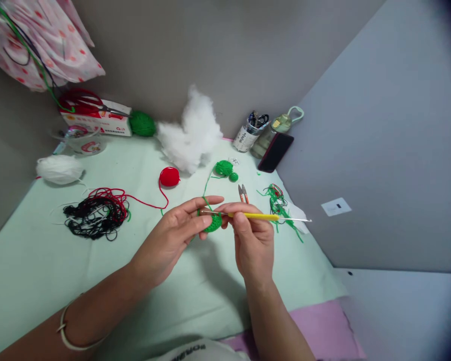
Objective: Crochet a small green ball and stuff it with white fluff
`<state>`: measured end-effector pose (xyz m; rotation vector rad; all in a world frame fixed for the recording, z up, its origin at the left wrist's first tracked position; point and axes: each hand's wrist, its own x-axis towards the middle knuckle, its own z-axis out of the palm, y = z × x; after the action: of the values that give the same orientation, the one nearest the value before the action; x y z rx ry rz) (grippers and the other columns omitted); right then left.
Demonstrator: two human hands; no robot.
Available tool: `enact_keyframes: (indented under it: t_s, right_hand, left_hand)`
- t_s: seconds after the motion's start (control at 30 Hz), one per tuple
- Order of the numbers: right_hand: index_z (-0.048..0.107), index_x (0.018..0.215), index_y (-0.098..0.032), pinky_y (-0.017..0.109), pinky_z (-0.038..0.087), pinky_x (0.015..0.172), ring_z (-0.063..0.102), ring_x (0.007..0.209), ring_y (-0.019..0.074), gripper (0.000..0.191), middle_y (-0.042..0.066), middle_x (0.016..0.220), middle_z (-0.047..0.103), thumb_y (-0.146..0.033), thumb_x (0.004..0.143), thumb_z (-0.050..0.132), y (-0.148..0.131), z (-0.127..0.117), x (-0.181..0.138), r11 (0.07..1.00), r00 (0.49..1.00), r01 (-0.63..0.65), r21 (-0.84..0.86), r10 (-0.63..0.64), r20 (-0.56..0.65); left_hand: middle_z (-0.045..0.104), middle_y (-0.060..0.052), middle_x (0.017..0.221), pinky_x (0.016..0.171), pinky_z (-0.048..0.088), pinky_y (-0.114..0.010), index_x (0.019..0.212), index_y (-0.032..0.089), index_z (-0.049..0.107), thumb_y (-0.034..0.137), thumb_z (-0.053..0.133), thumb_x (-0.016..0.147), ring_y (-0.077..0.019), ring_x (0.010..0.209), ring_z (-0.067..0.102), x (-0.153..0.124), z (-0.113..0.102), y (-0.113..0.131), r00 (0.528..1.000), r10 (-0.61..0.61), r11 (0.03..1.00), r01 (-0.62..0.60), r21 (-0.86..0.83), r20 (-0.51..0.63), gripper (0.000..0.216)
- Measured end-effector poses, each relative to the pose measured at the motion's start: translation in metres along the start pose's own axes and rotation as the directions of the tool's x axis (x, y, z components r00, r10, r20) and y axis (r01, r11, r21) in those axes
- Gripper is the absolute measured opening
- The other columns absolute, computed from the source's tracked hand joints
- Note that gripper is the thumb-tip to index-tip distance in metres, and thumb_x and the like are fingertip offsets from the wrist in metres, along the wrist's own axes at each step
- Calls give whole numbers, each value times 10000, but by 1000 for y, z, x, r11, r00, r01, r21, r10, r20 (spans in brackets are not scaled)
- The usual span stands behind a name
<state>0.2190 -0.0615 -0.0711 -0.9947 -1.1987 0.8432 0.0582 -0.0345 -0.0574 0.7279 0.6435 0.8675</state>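
My left hand (176, 235) pinches a small green crochet piece (213, 223) between thumb and fingers, with green yarn (207, 193) looped over the forefinger and running back to a small green ball (223, 168). My right hand (250, 235) is closed on a yellow-handled crochet hook (255, 216) whose metal tip points left into the green piece. Both hands hover over the pale green cloth (78, 271).
On the cloth lie a red yarn ball (169, 176), a black and red yarn tangle (97, 210), white yarn (58, 169), white stuffing (191, 135), orange snips (243, 193), green scraps (280, 203), a large green ball (142, 123), a box (97, 120), a pen cup (248, 134) and a phone (275, 152).
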Motion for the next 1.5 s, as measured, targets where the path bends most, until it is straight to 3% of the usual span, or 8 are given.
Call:
enact_keyframes:
  t_s: [0.3,0.57,0.63,0.73,0.87,1.0,1.17,1.5]
  right_hand:
    - [765,923,-217,264,583,640,686,703,129,204,26,852,752,-322,1023,621,-7,-2,3,992,998,18,124,-11,-58]
    - [735,1024,-235,312,603,688,715,756,151,216,33,928,767,-216,1061,523,-15,-5,-5,970,983,182,-162,-186,-9]
    - [721,1099,-245,329,608,715,716,796,164,237,38,951,768,-152,1050,509,-13,-5,-9,896,946,322,-307,-321,53]
    - [699,1198,-229,338,612,741,726,878,191,280,63,986,764,-93,1011,542,-5,-4,-13,676,827,553,-487,-519,218]
    - [730,1207,-252,305,616,748,713,926,187,334,76,1085,736,-54,955,637,8,-3,-12,410,723,635,-655,-614,317]
    - [720,1215,-249,318,621,718,713,879,180,305,68,1010,729,-84,992,593,4,-3,-6,594,796,578,-559,-563,223]
    - [754,1107,-254,353,601,694,703,831,189,251,42,915,750,-114,1011,570,-7,-2,-4,828,899,424,-367,-434,58]
    - [795,1021,-252,314,538,645,662,736,138,205,22,907,731,-206,1034,596,-5,0,-8,971,963,236,-36,-238,-128]
  left_hand:
    - [614,9,891,710,407,-249,1165,321,817,248,759,888,-121,788,500,0,-2,1,1000,14,998,-14,63,5,292]
    - [589,4,903,746,419,-261,1167,334,817,261,772,891,-140,844,509,-2,-4,-2,996,83,988,-77,134,-34,289]
    - [593,8,929,779,432,-254,1182,341,807,271,822,863,-142,895,527,-1,-3,-4,993,108,982,-98,164,-52,327]
    - [601,25,931,804,440,-243,1242,344,772,278,857,841,-129,900,546,-2,-1,-7,987,125,983,-109,151,-101,415]
    - [649,25,901,826,448,-250,1350,286,702,307,849,850,-124,873,575,-4,3,-6,997,28,1000,-28,-3,-69,522]
    - [696,0,905,817,441,-249,1338,219,700,239,859,823,-125,857,568,-3,5,-2,997,-72,994,71,-82,-15,540]
    - [663,6,924,864,426,-263,1294,258,737,242,856,834,-132,903,561,0,2,-4,998,-58,996,55,-76,-35,475]
    - [640,23,851,927,470,-275,1224,252,782,245,824,859,-120,838,565,1,-1,-4,999,-44,994,41,-97,-25,367]
